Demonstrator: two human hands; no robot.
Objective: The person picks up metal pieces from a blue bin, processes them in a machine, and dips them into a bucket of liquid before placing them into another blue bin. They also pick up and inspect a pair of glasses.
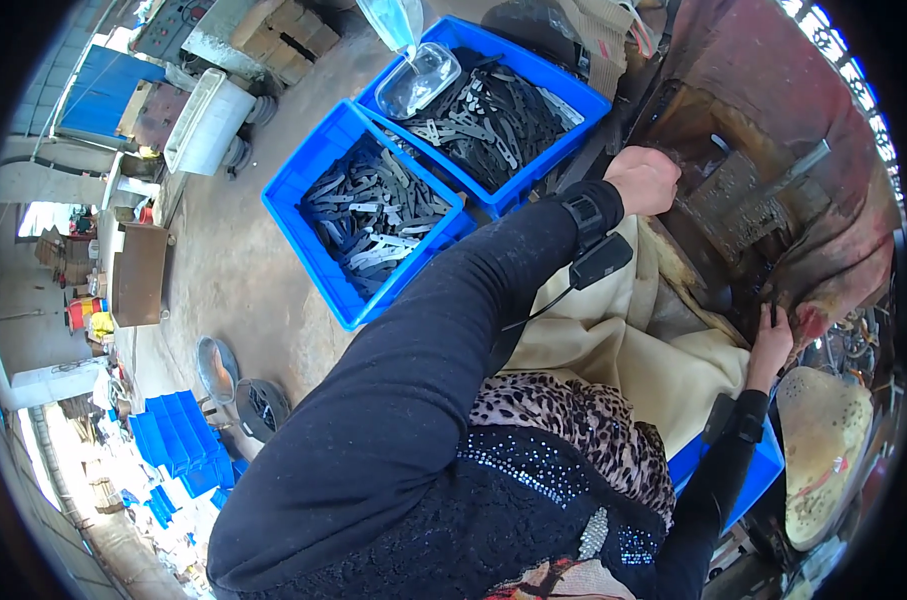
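My left hand [644, 181] is curled closed at the near left edge of an oily, rust-brown machine bed [728, 205]. What its fingers hold, if anything, is hidden. Farther right, my right hand [770, 350] reaches to the machine's lower edge, its visible fingers stretched out beside a stained reddish cover [823, 130]. Nothing shows in that hand. A metal rod [801, 163] slants up out of the wet bed. Left of my left hand stand two blue bins, a nearer bin [318, 275] and a farther bin [548, 50], both filled with flat dark metal strips.
A clear plastic tub [419, 82] sits on the farther bin's corner. Cream cloth [593, 345] covers my lap. Another blue bin [763, 470] is partly visible beneath my right arm, near a spotted pale panel [823, 445]. Stacked blue crates [178, 435] and a bucket [261, 408] stand on the left floor.
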